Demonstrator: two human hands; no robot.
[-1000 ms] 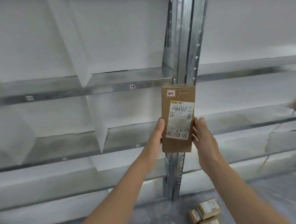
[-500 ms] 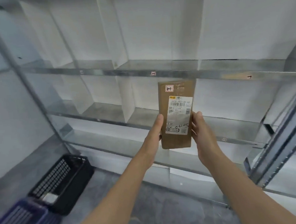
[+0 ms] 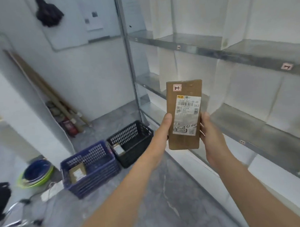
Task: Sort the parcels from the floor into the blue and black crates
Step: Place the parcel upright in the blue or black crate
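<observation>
Fingers point(image 3: 167, 120) of the left hand point(image 3: 164, 128) and right hand point(image 3: 211, 137) are mostly hiding behind the parcel point(image 3: 184, 93), just thumbs showing. Label point(image 3: 187, 114) fine print is coming out too small to read. Far left of the fingers, a black thing point(image 3: 0, 199) is getting cut off by the edge. Box point(image 3: 77, 172) in the blue crate point(image 3: 97, 179), below-left, is looking blurry.

Parcel sorting/stock rm: galvanised rack point(image 3: 212, 50) w/ numbered bay tags point(image 3: 286, 67) at 2 o'clock; blue crate point(image 3: 97, 177) & black crate point(image 3: 137, 157) holding labelled pkgs point(image 3: 77, 173) at 8; bare concrete floor point(image 3: 168, 200).
</observation>
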